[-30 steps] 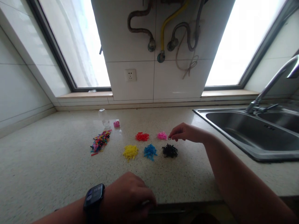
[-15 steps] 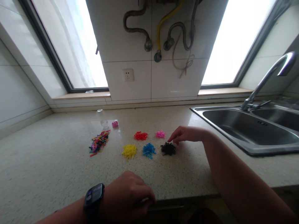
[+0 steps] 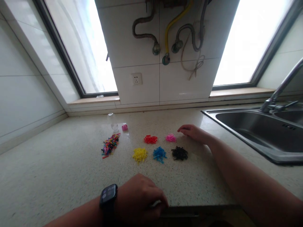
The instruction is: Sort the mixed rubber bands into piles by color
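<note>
Open speckled counter (image 3: 78,170) lies between your left hand (image 3: 142,201) and the elastic bands' yellow pile (image 3: 139,154), blue pile (image 3: 159,154) and black pile (image 3: 179,153); a sink (image 3: 281,157) bounds your right. Red pile (image 3: 150,139) and pink pile (image 3: 170,137) sit toward the tiled wall (image 3: 139,93). Your right hand (image 3: 192,132), fingertips bunched, is beside the pink pile; your left curls loosely. Whether either grips anything, I can't tell.

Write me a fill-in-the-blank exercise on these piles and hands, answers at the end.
1. Strapped to the wrist of the left hand is a ____.
2. The pile nearest the fingertips of the right hand is ____ in color.
3. The blue pile lies between the yellow pile and the ____ pile.
4. In the picture, the multicolored pile is to the ____ of the yellow one.

Missing words: watch; pink; black; left.
</note>
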{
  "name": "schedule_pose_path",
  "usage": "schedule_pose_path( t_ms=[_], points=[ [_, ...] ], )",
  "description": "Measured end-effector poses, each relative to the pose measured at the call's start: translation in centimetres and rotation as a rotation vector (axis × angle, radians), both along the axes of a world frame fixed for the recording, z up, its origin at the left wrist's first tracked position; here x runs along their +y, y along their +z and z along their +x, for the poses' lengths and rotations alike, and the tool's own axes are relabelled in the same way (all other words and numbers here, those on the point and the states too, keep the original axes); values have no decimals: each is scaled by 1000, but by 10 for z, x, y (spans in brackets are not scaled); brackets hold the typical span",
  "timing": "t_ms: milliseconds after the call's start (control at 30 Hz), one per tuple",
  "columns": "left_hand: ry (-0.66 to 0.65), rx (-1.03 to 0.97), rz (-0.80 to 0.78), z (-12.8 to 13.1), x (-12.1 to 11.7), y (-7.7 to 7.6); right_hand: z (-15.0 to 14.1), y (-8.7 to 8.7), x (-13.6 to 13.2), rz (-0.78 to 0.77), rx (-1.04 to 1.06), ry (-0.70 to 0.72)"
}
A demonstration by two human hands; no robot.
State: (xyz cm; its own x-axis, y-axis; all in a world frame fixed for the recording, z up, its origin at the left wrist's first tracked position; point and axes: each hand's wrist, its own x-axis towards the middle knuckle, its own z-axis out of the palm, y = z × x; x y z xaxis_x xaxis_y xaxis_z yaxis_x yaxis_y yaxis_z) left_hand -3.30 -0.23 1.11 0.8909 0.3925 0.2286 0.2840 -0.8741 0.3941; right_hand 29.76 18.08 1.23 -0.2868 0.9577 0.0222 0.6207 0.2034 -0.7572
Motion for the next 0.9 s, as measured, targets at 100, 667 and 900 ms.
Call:
schedule_pose_path(
  t_ms=[100, 667, 900],
  points=[
    [17, -3, -21, -1, 1, 2, 6, -6, 6, -54, 85, -51],
    [1036, -153, 113, -164, 120, 21, 10, 1, 4, -143, 148, -22],
    [1023, -58, 23, -196, 136, -2, 11, -2, 6, -127, 145, -39]
  ],
)
